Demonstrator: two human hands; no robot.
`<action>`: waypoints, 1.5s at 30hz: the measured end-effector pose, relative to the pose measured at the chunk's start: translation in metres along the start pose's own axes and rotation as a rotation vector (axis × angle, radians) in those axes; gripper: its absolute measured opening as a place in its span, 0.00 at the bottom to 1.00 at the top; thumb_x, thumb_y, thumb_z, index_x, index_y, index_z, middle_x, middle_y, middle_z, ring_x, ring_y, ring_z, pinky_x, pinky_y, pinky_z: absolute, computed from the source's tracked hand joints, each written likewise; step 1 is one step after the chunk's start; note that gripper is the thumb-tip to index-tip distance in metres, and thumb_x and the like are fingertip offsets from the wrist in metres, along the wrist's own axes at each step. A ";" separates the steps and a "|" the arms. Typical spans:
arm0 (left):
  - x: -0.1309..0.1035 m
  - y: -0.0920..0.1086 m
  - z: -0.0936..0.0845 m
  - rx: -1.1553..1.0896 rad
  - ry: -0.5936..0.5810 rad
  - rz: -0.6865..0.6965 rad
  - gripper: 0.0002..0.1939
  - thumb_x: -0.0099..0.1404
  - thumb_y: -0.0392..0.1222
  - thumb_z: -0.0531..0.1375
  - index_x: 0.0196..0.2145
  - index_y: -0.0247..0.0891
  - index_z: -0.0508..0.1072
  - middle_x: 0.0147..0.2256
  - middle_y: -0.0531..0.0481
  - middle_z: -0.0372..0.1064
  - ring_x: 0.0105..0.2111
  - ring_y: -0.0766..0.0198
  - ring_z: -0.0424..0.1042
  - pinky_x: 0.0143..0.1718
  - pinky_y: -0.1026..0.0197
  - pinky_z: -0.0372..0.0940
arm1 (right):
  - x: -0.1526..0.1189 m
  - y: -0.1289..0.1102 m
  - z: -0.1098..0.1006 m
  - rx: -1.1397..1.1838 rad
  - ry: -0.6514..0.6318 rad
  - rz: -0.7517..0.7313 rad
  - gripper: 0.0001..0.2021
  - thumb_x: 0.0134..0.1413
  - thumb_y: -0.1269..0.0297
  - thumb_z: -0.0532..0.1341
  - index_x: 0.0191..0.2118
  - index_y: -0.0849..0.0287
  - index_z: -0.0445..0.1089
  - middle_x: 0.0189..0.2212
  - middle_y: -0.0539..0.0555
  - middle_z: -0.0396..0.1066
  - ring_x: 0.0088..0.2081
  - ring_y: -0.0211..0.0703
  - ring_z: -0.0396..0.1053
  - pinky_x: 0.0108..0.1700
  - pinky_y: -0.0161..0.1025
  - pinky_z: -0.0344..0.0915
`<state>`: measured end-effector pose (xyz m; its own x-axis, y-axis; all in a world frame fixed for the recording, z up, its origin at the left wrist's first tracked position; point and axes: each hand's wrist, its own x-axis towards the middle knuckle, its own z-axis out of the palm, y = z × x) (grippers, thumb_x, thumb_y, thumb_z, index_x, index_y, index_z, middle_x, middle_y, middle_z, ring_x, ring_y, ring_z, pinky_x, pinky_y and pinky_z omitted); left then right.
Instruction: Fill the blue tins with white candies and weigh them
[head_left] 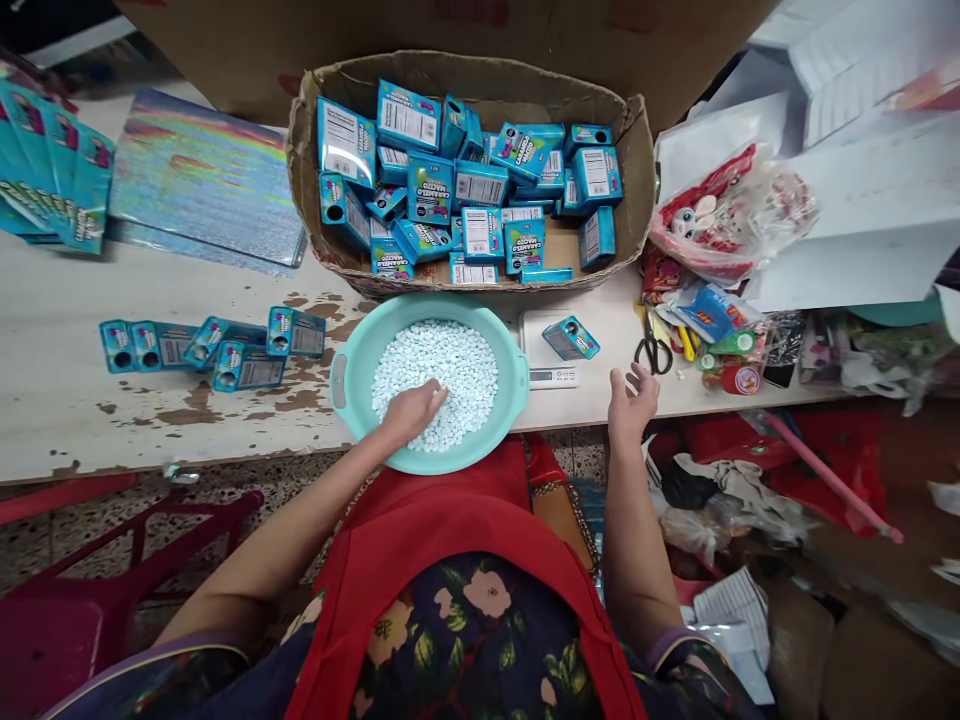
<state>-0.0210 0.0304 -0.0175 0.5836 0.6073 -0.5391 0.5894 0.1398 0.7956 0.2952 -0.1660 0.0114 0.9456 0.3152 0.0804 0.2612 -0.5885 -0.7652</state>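
Note:
My left hand (412, 412) is inside a turquoise basin (356, 410), its fingers closed over small white candies (457, 360) heaped there. Some candies show at the fingertips; the palm is hidden. My right hand (634, 402) hovers by the table's front edge with its fingers loosely apart and nothing visible in them. Between the basin and that hand, a blue candy box (571, 338) lies on a white digital scale (536, 350). Black-handled scissors (654, 352) are just beyond my right fingers.
Behind the basin stands a cardboard carton (472, 285) full of blue boxes. Several more boxes (251, 367) lie to the left, near shiny holographic sheets (202, 170) and flat printed packs (71, 165). Plastic bags (742, 215) and small packets crowd the right. A pink stool (82, 620) stands below.

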 end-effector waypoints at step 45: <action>0.003 0.030 -0.027 0.419 0.291 0.248 0.14 0.59 0.46 0.61 0.43 0.42 0.73 0.54 0.40 0.66 0.57 0.45 0.61 0.54 0.44 0.58 | -0.059 -0.098 0.038 0.213 -0.252 -0.224 0.21 0.43 0.54 0.71 0.44 0.56 0.71 0.39 0.52 0.72 0.40 0.44 0.71 0.45 0.43 0.68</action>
<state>-0.0166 0.0576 0.0119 0.5900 0.7810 -0.2048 0.6604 -0.3210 0.6788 0.2070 -0.0987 0.0571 0.7858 0.6065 0.1211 0.3842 -0.3253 -0.8641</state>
